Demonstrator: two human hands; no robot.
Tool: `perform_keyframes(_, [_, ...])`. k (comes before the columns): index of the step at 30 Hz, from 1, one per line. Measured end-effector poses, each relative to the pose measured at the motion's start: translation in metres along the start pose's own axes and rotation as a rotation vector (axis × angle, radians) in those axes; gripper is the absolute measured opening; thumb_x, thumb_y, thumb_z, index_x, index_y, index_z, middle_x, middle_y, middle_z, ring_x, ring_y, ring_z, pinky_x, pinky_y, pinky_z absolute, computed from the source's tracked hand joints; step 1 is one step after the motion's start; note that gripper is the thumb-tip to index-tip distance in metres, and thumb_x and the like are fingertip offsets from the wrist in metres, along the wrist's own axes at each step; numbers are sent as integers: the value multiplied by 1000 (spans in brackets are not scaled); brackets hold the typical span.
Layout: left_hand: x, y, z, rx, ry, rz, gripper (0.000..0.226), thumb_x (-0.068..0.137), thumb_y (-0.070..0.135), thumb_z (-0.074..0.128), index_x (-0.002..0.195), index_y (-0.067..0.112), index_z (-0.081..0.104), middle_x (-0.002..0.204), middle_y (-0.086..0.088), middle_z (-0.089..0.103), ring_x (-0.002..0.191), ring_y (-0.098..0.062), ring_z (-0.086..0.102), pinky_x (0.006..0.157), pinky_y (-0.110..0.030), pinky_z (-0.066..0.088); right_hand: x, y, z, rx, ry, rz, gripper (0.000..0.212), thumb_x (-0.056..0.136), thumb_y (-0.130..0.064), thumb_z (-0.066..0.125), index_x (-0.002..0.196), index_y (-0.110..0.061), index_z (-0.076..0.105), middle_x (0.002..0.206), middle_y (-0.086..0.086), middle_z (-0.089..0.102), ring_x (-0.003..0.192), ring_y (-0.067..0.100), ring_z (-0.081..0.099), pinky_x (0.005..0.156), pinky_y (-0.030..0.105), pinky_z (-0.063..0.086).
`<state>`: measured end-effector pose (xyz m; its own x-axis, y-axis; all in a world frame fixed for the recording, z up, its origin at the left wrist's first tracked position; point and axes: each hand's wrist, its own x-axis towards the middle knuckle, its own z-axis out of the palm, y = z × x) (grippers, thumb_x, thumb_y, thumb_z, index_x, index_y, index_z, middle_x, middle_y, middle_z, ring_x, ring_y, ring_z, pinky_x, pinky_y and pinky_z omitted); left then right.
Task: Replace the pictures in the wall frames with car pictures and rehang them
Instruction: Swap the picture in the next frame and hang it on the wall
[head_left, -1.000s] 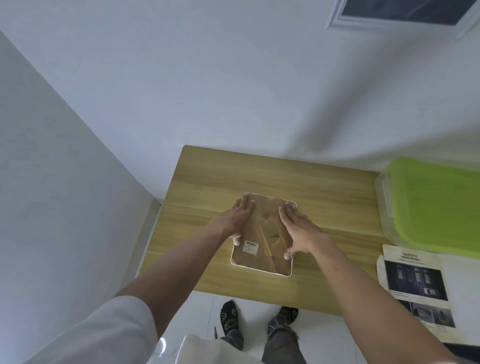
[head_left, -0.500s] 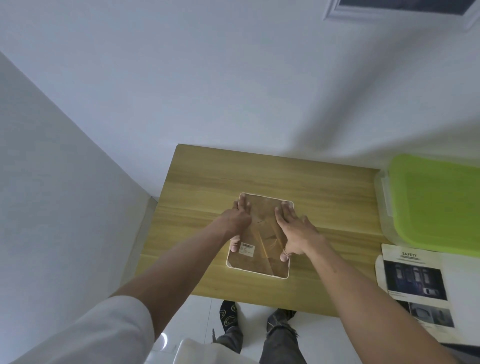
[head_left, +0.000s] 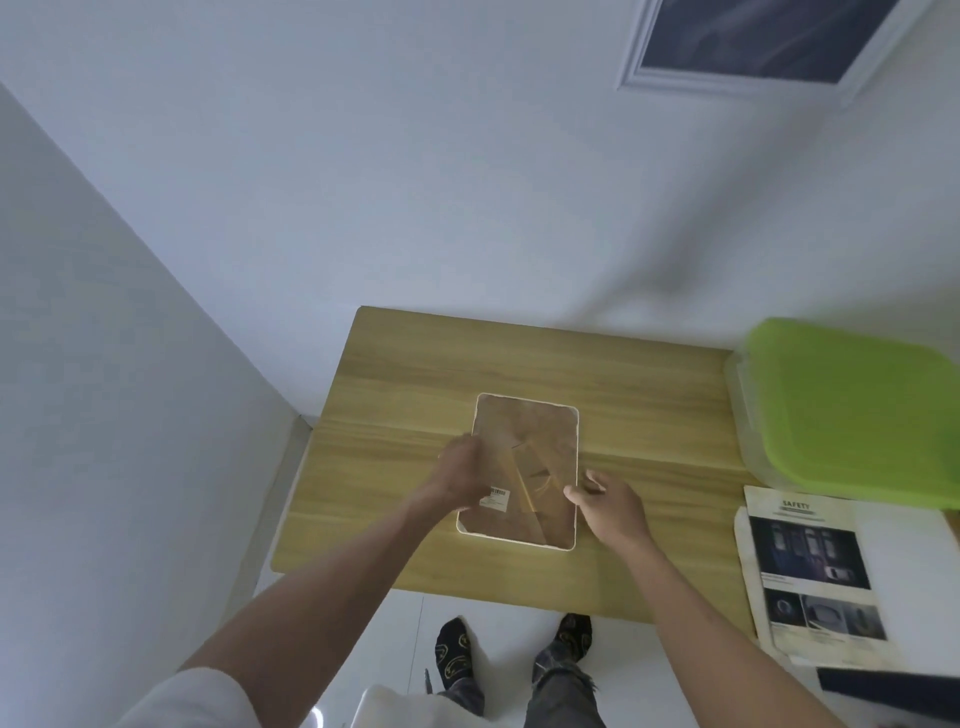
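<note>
Left arm: short white sleeve (head_left: 192, 699) at the upper arm, forearm bare. Right arm bare as far as visible. No watch, rings or gloves on left hand (head_left: 460, 475) or right hand (head_left: 610, 506). Grey distressed jeans (head_left: 558, 693), black socks (head_left: 453, 649) with yellow print.

We see the frame (head_left: 524, 470) lying face down on the surface, brown backing up, thin white rim around it, between our two grips. The car pictures (head_left: 810, 571), printed sheets headed SAFETY, lie flat well right of the right grip (head_left: 608, 506).
</note>
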<state>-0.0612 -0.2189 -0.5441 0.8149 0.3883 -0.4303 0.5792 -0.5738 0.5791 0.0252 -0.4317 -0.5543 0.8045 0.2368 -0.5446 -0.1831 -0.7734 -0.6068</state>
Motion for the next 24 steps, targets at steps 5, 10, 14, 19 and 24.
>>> perform_keyframes(5, [-12, 6, -2, -492, 140, -191, 67, 68, 2, 68, 132, 20, 59, 121, -1, 67, 112, -23, 62, 88, -32, 53, -7, -7, 18, 267, 17, 78, 10, 83, -17, 68, 84, -24, 75, 89, -3, 76, 90, 21, 70, 83, 35, 53])
perform_keyframes(10, [-7, 11, -20, -748, 189, -283, 64, 67, -9, 72, 127, 11, 62, 117, -1, 70, 108, -18, 65, 86, -29, 54, -2, -1, 14, 415, 68, 153, 21, 81, -12, 72, 101, -15, 76, 93, 1, 76, 88, 21, 72, 86, 40, 58])
perform_keyframes(14, [-4, 25, -41, -828, 34, -290, 46, 69, -12, 71, 113, -1, 68, 93, -14, 74, 87, -26, 73, 83, -38, 60, 2, -5, -1, 405, 70, 174, 22, 82, -13, 71, 104, -12, 76, 89, 4, 77, 82, 23, 72, 81, 39, 59])
perform_keyframes(19, [-5, 61, -53, -789, 34, -167, 49, 62, -6, 77, 109, 5, 72, 90, -8, 76, 84, -21, 73, 80, -37, 61, -13, -50, -40, 221, 119, 38, 38, 90, -31, 64, 123, -10, 66, 114, 6, 70, 94, 21, 64, 74, 29, 45])
perform_keyframes(24, [-28, 123, -49, -655, 167, 30, 47, 62, 1, 72, 105, 20, 76, 85, 10, 76, 76, -7, 72, 73, -29, 60, -31, -122, -88, 291, 104, -193, 35, 95, -45, 55, 115, -20, 68, 105, -3, 72, 93, 17, 67, 86, 40, 56])
